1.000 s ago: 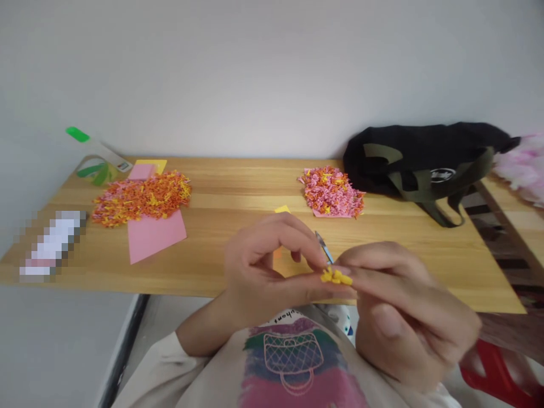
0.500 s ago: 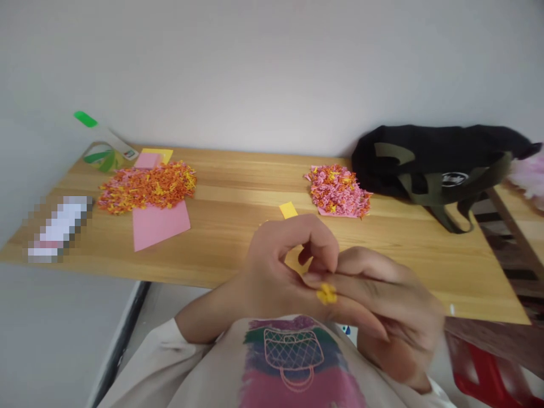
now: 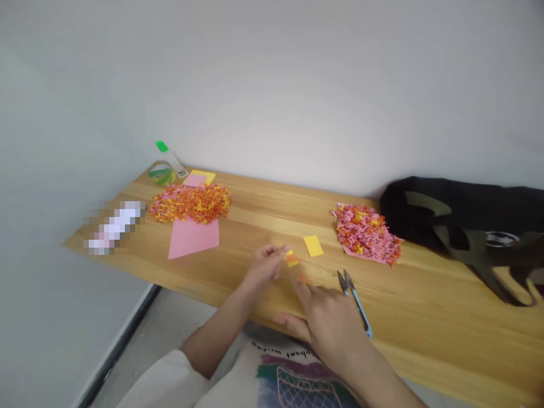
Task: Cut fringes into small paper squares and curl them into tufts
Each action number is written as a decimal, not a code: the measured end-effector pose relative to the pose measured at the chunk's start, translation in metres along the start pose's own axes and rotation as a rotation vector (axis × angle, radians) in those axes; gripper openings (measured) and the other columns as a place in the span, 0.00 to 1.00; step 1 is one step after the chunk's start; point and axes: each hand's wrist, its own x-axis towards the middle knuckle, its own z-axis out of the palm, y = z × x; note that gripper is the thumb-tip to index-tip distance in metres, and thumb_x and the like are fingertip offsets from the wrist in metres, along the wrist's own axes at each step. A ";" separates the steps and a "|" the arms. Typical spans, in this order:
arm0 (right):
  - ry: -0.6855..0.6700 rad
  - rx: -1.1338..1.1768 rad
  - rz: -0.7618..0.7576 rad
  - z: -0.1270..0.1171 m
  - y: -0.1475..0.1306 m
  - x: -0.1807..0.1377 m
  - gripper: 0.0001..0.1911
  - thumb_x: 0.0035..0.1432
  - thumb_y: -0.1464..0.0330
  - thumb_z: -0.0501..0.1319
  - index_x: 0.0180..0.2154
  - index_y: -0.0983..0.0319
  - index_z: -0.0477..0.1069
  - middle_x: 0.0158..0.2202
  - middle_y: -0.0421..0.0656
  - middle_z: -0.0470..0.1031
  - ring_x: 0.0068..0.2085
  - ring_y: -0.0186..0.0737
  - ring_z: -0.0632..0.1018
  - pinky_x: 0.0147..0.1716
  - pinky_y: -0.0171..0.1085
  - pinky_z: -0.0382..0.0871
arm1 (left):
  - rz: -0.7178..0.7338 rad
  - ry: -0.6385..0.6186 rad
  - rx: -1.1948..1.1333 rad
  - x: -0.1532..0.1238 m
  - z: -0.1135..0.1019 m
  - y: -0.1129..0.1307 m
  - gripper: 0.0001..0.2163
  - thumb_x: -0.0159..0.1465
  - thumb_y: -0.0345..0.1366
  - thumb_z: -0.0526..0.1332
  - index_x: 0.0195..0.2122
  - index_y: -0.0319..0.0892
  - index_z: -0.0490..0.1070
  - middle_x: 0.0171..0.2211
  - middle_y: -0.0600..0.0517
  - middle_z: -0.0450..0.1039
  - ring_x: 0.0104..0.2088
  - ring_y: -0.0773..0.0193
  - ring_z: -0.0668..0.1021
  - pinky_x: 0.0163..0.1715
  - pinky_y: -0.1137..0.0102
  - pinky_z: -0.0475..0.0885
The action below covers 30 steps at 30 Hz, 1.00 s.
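My left hand [image 3: 264, 267] is over the table near its front, thumb and forefinger pinched together; what they hold, if anything, is too small to make out. Right at its fingertips is a small yellow paper piece [image 3: 291, 259] with an orange band across it. My right hand [image 3: 332, 317] reaches in from the right, forefinger stretched out and thumb apart, its fingertip blurred by motion. Beside that fingertip shows a small orange bit [image 3: 302, 278]. A yellow paper square [image 3: 313, 246] lies just beyond. Thread snips [image 3: 357, 303] with blue handles rest to the right, partly behind my right hand.
A heap of orange, yellow and pink paper bits [image 3: 193, 203] overlaps a pink sheet [image 3: 194, 238] at left. Another heap [image 3: 368, 233] sits at right, before a black bag [image 3: 476, 221]. A blurred-out object [image 3: 117, 226] and a tape roll [image 3: 161, 174] lie far left.
My hands were together before my shirt with a small yellow twisted bit between them. Now they are apart, lower over the table, and that bit is out of sight. The view has shifted, showing the snips.
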 end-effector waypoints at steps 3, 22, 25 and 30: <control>0.024 0.072 -0.006 0.000 0.007 -0.002 0.19 0.63 0.58 0.58 0.49 0.64 0.73 0.36 0.51 0.82 0.36 0.52 0.83 0.31 0.41 0.71 | 0.091 0.193 0.167 0.018 -0.049 0.006 0.24 0.50 0.61 0.60 0.20 0.44 0.57 0.13 0.62 0.50 0.15 0.73 0.54 0.16 0.75 0.52; 0.103 0.099 0.560 0.033 0.061 0.009 0.13 0.62 0.69 0.58 0.47 0.65 0.74 0.45 0.53 0.75 0.44 0.52 0.77 0.36 0.40 0.65 | 0.453 0.136 1.063 0.017 -0.124 0.063 0.14 0.64 0.41 0.57 0.47 0.41 0.74 0.45 0.46 0.77 0.44 0.52 0.78 0.46 0.57 0.72; 0.102 0.083 0.594 0.042 0.069 0.002 0.17 0.57 0.70 0.62 0.48 0.66 0.72 0.46 0.55 0.73 0.46 0.54 0.75 0.39 0.41 0.65 | 0.493 -0.116 1.055 0.013 -0.074 0.015 0.09 0.63 0.36 0.60 0.43 0.40 0.75 0.43 0.47 0.77 0.45 0.55 0.77 0.47 0.61 0.73; 0.125 0.111 0.584 0.059 0.078 -0.010 0.24 0.50 0.78 0.60 0.51 0.67 0.69 0.41 0.52 0.74 0.40 0.47 0.75 0.41 0.40 0.66 | 0.577 -0.186 1.031 0.004 -0.018 -0.021 0.11 0.62 0.32 0.62 0.46 0.39 0.73 0.46 0.44 0.74 0.49 0.54 0.74 0.51 0.59 0.71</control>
